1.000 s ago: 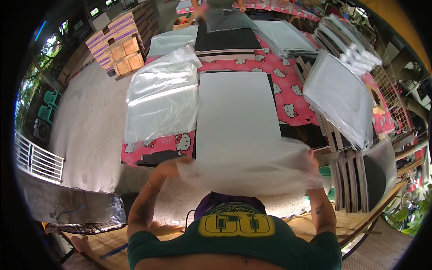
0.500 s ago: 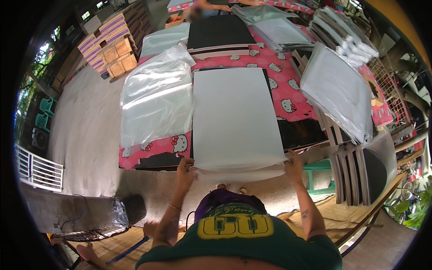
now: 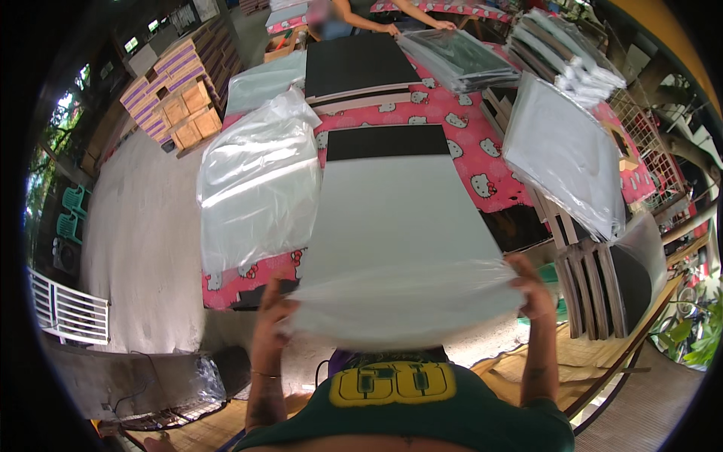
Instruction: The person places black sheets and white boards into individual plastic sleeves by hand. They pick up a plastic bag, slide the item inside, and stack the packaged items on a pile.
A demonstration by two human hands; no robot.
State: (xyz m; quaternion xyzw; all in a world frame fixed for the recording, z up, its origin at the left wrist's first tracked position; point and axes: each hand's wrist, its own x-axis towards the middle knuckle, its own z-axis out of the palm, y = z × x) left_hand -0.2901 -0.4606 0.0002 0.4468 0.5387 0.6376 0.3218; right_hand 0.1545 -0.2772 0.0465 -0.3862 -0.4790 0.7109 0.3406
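A large pale grey-white panel lies in front of me, its near end inside a clear plastic bag. My left hand is closed on the bag's near left corner. At the near right corner, my right hand grips the same bag. The panel's near end overhangs the table edge, close to my body. Beyond its far edge shows a strip of a black board lying underneath. The fingertips under the plastic are partly hidden.
Clear plastic bags are piled on the pink patterned tablecloth to the left. Black boards are stacked ahead. A wrapped white panel leans at the right, above upright boards. Across the table, another person's hands hold plastic-wrapped boards.
Both my hands have pulled the panel and bag toward me, uncovering the black board's far end. Across the table, the other person's plastic has been lowered and lies flatter.
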